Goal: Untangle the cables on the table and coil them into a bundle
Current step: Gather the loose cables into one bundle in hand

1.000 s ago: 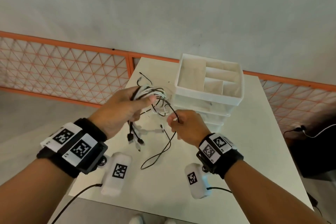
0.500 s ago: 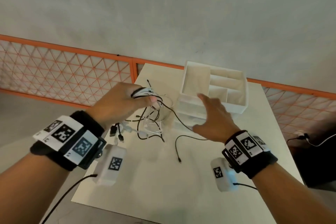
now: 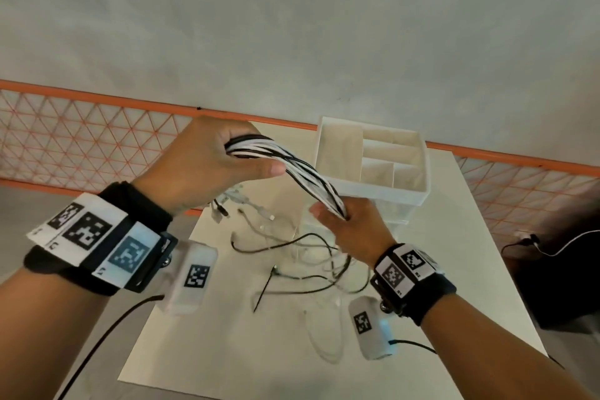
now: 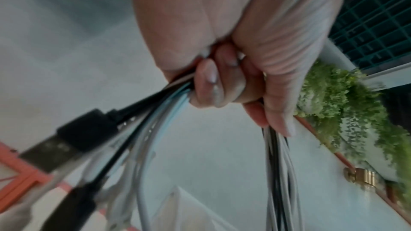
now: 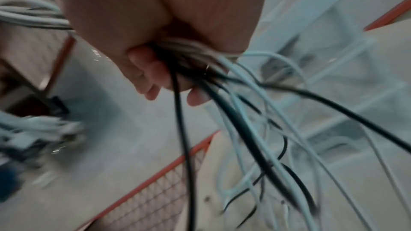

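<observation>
At the far left, an orange mesh fence (image 3: 81, 140) runs behind the white table (image 3: 487, 269). The person's left hand (image 3: 201, 166) is raised above the table's far left part, its fingers (image 4: 209, 82) curled tight round a bunch of black and white cables (image 3: 292, 169). In the left wrist view, connector ends, among them a black USB plug (image 4: 66, 140), hang out of the near side of that fist, and the rest of the strands drop from under the thumb. From the left fist the bunch slopes down and right as one taut band to the right hand (image 3: 354, 230), which is lower and nearer and is closed round the same cables, fingers (image 5: 146, 76) wrapped about them. Below the right hand the loose ends (image 3: 308, 269) fan out, black and pale strands trailing in slack loops onto the tabletop between the two wrists; they are blurred. Just beyond the right hand stands a white divided organiser box (image 3: 373, 162) on the table's far side.
</observation>
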The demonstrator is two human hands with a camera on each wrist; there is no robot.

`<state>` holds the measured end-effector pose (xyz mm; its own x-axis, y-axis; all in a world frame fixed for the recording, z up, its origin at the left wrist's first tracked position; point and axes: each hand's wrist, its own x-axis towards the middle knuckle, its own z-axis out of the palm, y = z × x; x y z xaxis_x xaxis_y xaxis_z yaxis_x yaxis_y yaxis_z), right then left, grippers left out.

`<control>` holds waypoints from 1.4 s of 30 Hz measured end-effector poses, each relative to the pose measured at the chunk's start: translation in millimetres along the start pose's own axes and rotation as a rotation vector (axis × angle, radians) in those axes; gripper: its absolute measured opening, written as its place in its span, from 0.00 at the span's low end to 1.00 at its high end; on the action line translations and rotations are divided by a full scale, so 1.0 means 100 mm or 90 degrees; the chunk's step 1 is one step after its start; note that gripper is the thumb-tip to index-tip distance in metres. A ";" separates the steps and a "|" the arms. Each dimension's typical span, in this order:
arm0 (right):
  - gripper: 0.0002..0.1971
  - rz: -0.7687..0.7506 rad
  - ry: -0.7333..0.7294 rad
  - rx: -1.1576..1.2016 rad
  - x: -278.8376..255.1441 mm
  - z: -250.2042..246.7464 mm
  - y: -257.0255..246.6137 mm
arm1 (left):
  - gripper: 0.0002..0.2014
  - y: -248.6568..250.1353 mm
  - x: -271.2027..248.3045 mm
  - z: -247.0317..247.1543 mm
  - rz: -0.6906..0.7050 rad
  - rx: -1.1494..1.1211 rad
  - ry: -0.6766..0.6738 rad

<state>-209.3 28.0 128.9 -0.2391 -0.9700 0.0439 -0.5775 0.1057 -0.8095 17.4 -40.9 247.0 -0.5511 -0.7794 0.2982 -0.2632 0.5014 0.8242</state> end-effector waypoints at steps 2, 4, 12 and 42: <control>0.25 0.043 0.081 -0.043 0.03 -0.12 0.20 | 0.09 -0.16 0.00 0.01 -0.036 0.002 0.033; 0.24 0.071 0.160 -0.043 0.05 -0.27 0.32 | 0.09 -0.36 -0.02 0.03 -0.079 0.037 0.032; 0.07 0.011 0.224 -0.028 0.07 -0.53 0.06 | 0.16 -1.02 -0.30 0.48 -0.345 0.084 -0.199; 0.14 -0.009 0.163 -0.236 -0.14 -0.69 0.36 | 0.16 -0.19 0.21 0.33 -0.250 -0.092 0.059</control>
<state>-281.1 60.5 139.5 -0.3876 -0.8913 0.2350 -0.8117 0.2092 -0.5453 -15.6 -54.8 221.3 -0.3566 -0.9341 -0.0155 -0.3213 0.1071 0.9409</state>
